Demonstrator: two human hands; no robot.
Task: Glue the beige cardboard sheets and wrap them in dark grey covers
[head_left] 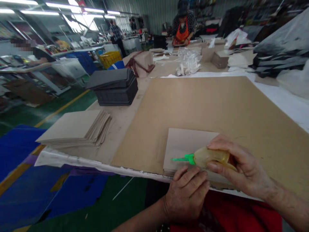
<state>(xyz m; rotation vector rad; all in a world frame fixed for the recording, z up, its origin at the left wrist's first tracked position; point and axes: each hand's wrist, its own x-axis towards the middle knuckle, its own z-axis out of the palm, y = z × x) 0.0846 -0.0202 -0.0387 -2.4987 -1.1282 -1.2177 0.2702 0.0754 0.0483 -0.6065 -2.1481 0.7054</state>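
My right hand [238, 166] is wrapped round a yellowish glue bottle [212, 157] with a green nozzle that points left over a small stack of grey cardboard squares [185, 146]. The stack lies at the near edge of a large brown board [217, 106]. My left hand [187, 193] rests at the front edge of the stack, fingers curled and pressed against it, just below the nozzle.
A fanned pile of grey cardboard sheets [77, 129] lies to the left, with a stack of dark grey sheets [114, 87] behind it. Crumpled clear plastic [189, 61] and more stacks lie farther back. A person in an orange apron [182, 27] works at the table's far end.
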